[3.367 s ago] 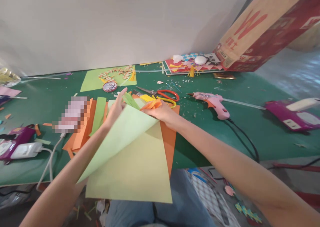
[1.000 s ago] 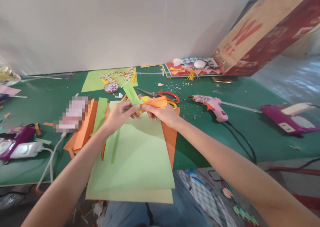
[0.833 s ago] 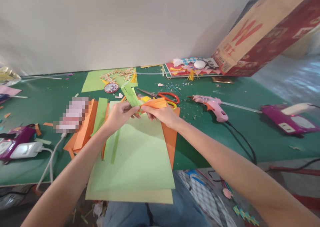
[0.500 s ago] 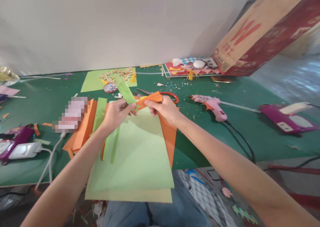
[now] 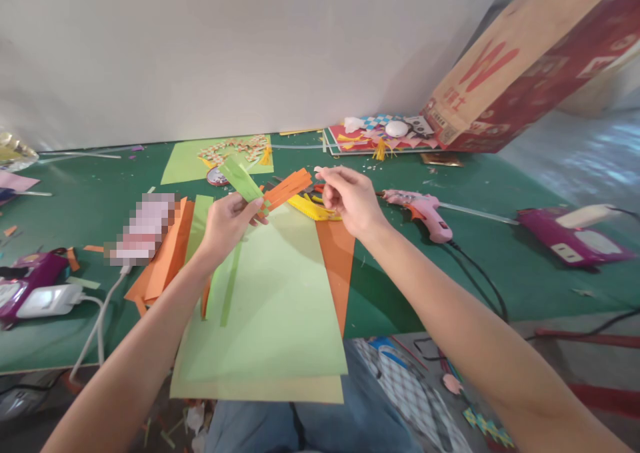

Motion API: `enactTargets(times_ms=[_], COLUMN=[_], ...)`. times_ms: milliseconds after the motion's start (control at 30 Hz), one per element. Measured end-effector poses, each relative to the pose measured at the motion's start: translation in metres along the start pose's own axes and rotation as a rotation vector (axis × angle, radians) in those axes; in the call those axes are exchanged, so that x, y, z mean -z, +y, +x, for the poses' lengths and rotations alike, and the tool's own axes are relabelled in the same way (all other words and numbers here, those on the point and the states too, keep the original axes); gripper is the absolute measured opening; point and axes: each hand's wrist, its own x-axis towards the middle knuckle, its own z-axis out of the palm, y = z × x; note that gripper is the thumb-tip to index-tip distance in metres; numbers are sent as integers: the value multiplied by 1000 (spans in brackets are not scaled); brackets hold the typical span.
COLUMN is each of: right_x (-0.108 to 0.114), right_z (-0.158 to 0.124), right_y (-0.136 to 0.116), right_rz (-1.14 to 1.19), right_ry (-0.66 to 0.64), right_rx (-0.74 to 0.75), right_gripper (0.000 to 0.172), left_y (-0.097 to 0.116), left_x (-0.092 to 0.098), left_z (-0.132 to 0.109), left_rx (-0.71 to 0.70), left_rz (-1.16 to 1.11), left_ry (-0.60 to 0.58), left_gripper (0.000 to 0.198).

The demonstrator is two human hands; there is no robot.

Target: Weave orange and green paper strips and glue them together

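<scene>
My left hand [image 5: 230,223] pinches a small weave of paper strips, where green and orange cross in a checkered patch. From its fingers a green paper strip [image 5: 240,178] points up and left, and orange paper strips [image 5: 287,188] fan out to the right. Just past the free orange ends is my right hand [image 5: 353,196], its fingers curled in with nothing visible in them. Below both hands lie light green paper sheets [image 5: 280,306], with orange paper [image 5: 337,260] showing underneath. Behind the orange strips rests a yellow-handled tool [image 5: 313,208], partly hidden by my right hand.
On the green table [image 5: 400,293], a pink glue gun [image 5: 425,213] with its cord lies right, near a purple power strip [image 5: 575,236]. Folded orange paper [image 5: 170,253] is at left, beside a blurred-out object. A paper bag [image 5: 500,60] leans at the back right.
My right hand has let go of the orange strips and moved right and up, its fingers curling. The orange strips now fan apart, and the yellow-handled tool shows more. My left hand shifted slightly left.
</scene>
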Motion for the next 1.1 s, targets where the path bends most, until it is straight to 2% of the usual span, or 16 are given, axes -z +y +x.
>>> enactTargets(times_ms=[133, 233, 300, 400, 500, 600, 900, 1100], right_x=[2, 1, -2, -7, -13, -16, -17, -17], right_z=[4, 3, -1, -11, -19, -22, -23, -21], right_y=[4, 3, 1, -1, 0, 3, 2, 1], right_rz=[-32, -140, -250, -497, -627, -602, -561, -506], right_ry=[68, 35, -54, -268, -474, -567, -595, -469], right_rx=[83, 161, 212, 273, 191, 103, 117, 168], right_gripper=[43, 45, 40, 27, 22, 24, 25, 34], left_y=[-2, -4, -5, -6, -4, -2, 0, -8], left_x=[1, 2, 2, 1, 0, 0, 0, -1], left_z=[1, 1, 1, -1, -2, -2, -2, -3], left_rx=[-20, -19, -19, -45, -92, -127, -160, -135], left_rz=[27, 101, 188, 311, 323, 291, 255, 249], left_ry=[-16, -90, -153, -234, -263, -251, -255, -305], left_gripper=[21, 23, 24, 29, 36, 38, 34, 28])
